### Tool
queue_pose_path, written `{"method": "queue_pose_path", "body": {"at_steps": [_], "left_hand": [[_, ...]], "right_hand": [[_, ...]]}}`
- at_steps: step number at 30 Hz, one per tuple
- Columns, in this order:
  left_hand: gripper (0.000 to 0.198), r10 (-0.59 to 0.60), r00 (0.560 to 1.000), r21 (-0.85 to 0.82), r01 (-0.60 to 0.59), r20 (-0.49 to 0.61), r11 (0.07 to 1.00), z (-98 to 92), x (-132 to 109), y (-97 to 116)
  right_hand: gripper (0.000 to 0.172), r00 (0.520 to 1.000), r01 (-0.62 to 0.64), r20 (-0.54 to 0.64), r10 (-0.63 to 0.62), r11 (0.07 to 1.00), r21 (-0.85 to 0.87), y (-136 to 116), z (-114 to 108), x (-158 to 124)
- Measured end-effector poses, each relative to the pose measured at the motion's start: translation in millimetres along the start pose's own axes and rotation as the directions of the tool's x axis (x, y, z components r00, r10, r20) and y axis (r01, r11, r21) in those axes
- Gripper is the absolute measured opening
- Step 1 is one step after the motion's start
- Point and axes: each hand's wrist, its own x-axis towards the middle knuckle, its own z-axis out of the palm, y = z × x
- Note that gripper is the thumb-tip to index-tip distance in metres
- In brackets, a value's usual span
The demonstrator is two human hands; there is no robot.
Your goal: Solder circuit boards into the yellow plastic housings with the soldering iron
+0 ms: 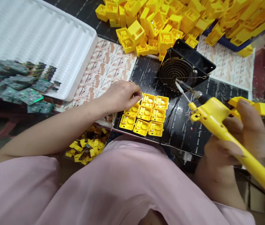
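Observation:
My right hand [237, 140] is wrapped round the handle of a yellow soldering gun [219, 120], its metal tip pointing left above the black mat. My left hand [120, 95] reaches over a block of several yellow plastic housings [146, 115] laid in rows on the mat; its fingers are curled at the block's upper left corner, touching a housing there. Whether the fingers pinch anything is hidden by the hand itself.
A small black fan [181, 70] stands behind the housings. Beyond it lies a big heap of yellow housings [170, 22]. A white ribbed tray [36, 40] with green circuit boards [19, 86] is at left. Small yellow parts [87, 147] sit by my lap.

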Motion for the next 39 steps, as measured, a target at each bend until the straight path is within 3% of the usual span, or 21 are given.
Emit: {"method": "queue_pose_path", "body": {"at_steps": [3,4,6,9,11,17,21,26,33,39], "left_hand": [[0.033,0.03,0.998,0.072,-0.034,0.049,0.997,11.8,5.7,2.7],[0.033,0.038,0.998,0.082,-0.043,0.055,0.996,13.9,6.8,3.3],[0.032,0.044,0.997,0.104,-0.05,0.059,0.993,15.5,8.4,4.2],[0.033,0.043,0.995,0.165,-0.057,0.087,0.985,14.3,10.3,6.2],[0.035,0.041,0.992,0.217,-0.067,0.123,0.974,12.5,11.5,8.4],[0.043,-0.025,0.971,0.34,-0.06,0.239,0.938,6.5,15.5,15.6],[0.043,-0.037,0.965,0.367,-0.063,0.26,0.928,5.6,18.0,17.7],[0.041,-0.046,0.961,0.358,-0.057,0.273,0.932,4.2,18.1,18.7],[0.036,-0.105,0.983,0.277,0.059,0.152,0.959,4.7,22.4,15.9],[0.037,-0.122,0.981,0.343,0.063,0.15,0.937,9.4,27.0,18.3]], "right_hand": [[0.051,0.978,0.018,-0.206,-0.023,0.999,-0.028,3.8,3.6,5.1],[0.042,0.976,0.02,-0.218,-0.021,1.0,-0.009,6.0,6.1,6.0],[0.031,0.992,-0.003,-0.122,0.013,0.997,0.081,10.9,10.6,5.4],[0.046,0.995,-0.049,0.097,0.032,0.983,0.175,16.6,13.6,-0.6],[0.05,0.987,-0.025,0.163,-0.003,0.986,0.167,18.2,14.5,-4.8],[0.025,0.973,0.12,0.165,-0.161,0.964,0.238,15.2,26.8,2.8],[0.025,0.95,0.189,0.192,-0.247,0.942,0.278,13.6,34.8,14.8],[0.029,0.93,0.186,0.255,-0.266,0.936,0.3,13.7,34.9,21.3],[0.023,0.974,0.153,0.129,-0.184,0.963,0.222,15.9,31.8,17.1],[0.024,0.956,0.202,0.18,-0.232,0.965,0.168,13.8,43.1,17.4]]}}
